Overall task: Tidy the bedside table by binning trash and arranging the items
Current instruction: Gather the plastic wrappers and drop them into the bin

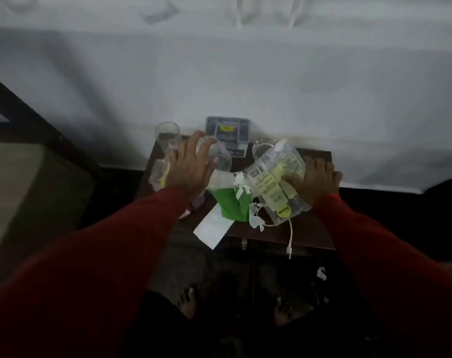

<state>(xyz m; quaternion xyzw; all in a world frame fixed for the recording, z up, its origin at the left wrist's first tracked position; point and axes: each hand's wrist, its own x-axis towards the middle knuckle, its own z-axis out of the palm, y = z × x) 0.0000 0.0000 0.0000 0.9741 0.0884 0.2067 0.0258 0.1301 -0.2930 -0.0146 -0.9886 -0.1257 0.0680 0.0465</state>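
Reaching in from both sides of the cluttered bedside table (315, 233) — left hand (188, 166) splayed over a clear plastic wrapper (219, 157), right hand (316, 183) curled onto the IV bag (279, 182) — likely gathering trash.

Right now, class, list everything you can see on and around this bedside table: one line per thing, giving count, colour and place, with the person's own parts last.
bedside table: one, dark brown, centre, against the white wall.
drinking glass: one, clear, back left corner.
grey box: one, grey with a yellow label, back centre.
plastic bottle: one, clear, lying under the left hand.
clear wrapper: one, transparent, left edge.
green packet: one, green and white, centre.
white paper: one, white, overhanging the front edge.
IV fluid bag: one, clear with yellowish print, right side.
tubing: one, white, hanging off the front.
paper scraps: a few, white, on the dark floor.
left hand: fingers spread over the bottle.
right hand: on the bag.
feet: two, bare, on the floor.
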